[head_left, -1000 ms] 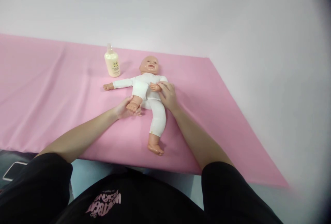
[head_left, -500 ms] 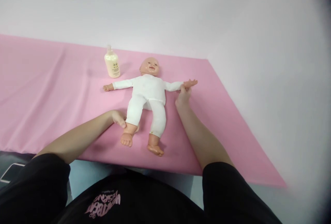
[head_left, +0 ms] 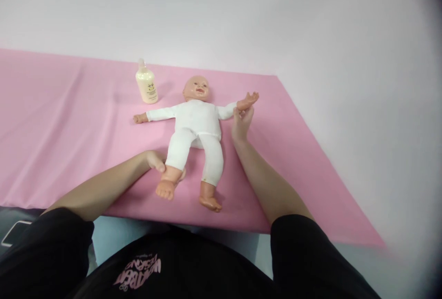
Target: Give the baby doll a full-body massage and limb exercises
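A baby doll (head_left: 197, 119) in a white suit lies on its back on the pink-covered table (head_left: 86, 137), head away from me, arms spread. My left hand (head_left: 157, 161) grips the doll's ankle on the left side, thumb on top and fingers partly hidden under the leg. On the right, my right hand (head_left: 242, 121) holds the doll's wrist, which is raised a little off the cloth. The doll's other arm and leg rest on the cloth, untouched.
A pump bottle (head_left: 147, 86) of pale yellow liquid stands beyond the doll's outstretched left-side arm. Past the table rises a plain white wall (head_left: 221, 18). A dark flat device with a white frame (head_left: 15, 233) shows at the lower left.
My right hand has bent the doll's held arm upward and slightly inward. The leg in my left hand has shifted slightly left and toward me.
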Motion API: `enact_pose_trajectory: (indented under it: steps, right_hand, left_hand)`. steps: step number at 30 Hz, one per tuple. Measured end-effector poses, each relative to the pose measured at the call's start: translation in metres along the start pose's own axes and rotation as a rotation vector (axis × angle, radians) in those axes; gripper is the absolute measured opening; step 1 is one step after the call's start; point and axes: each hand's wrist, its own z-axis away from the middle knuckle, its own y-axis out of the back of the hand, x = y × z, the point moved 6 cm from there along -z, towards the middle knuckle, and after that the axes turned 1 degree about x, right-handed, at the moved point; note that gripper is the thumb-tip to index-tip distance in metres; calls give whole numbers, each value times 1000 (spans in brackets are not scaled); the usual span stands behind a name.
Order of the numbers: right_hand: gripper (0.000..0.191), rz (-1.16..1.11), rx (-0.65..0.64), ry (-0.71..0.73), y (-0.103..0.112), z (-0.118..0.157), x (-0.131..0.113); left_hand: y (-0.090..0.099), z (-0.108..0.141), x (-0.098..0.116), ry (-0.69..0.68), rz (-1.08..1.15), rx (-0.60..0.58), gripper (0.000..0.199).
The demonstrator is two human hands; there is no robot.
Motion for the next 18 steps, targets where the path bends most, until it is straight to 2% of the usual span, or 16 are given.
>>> enact_pose_trajectory:
  steps: [2, 5, 8, 12, 15, 18]
  right_hand:
    - [81, 42, -39, 23, -7, 6, -2]
    - [67, 133, -96, 103, -16, 17, -10]
    - [47, 226, -224, 278, -29, 32, -31]
    - [31, 342, -396, 487, -44, 48, -56]
    - [31, 412, -496, 575, -51, 54, -62]
    - [35, 434, -556, 594, -54, 56, -61]
  left_hand:
    - [16, 4, 0, -157, 130, 190, 69]
    - [40, 15, 5, -383, 276, 534, 71]
    - [51, 21, 10, -462, 410, 747, 73]
    - [55, 17, 10, -482, 482, 816, 63]
    - [60, 14, 3, -485, 482, 815, 54]
    - [64, 13, -2, -489, 466, 785, 51]
